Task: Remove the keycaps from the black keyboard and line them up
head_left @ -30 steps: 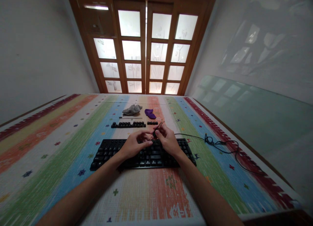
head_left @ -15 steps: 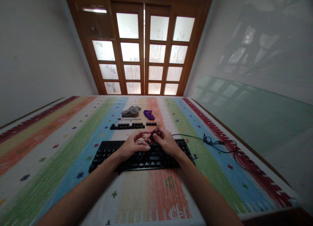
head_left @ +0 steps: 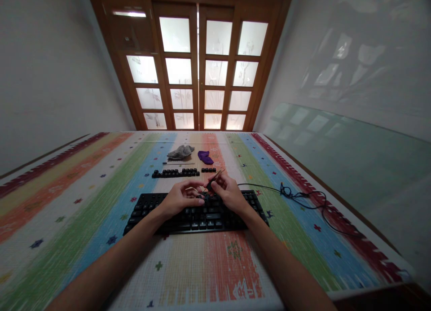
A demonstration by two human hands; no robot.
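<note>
A black keyboard [head_left: 148,208] lies on the striped mat [head_left: 84,199] in front of me. Both hands hover over its upper middle rows. My right hand [head_left: 229,193] pinches a thin stick-like tool [head_left: 215,177] whose dark tip points down at the keys. My left hand [head_left: 178,199] sits just left of it, fingers curled with the fingertips at the tool's tip; whether it holds a keycap is hidden. A row of removed black keycaps [head_left: 175,173] lies on the mat beyond the keyboard, with a shorter group [head_left: 208,169] to its right.
A grey cloth [head_left: 181,151] and a purple cloth [head_left: 205,157] lie farther back. A thin stick lies beside the grey cloth. The keyboard's black cable [head_left: 303,199] runs in a tangle to the right. Wooden glazed doors [head_left: 198,68] stand behind the mat.
Both hands have shifted slightly left and lower toward the keys; the tool's tip has come down nearer the keyboard. The view moved a little.
</note>
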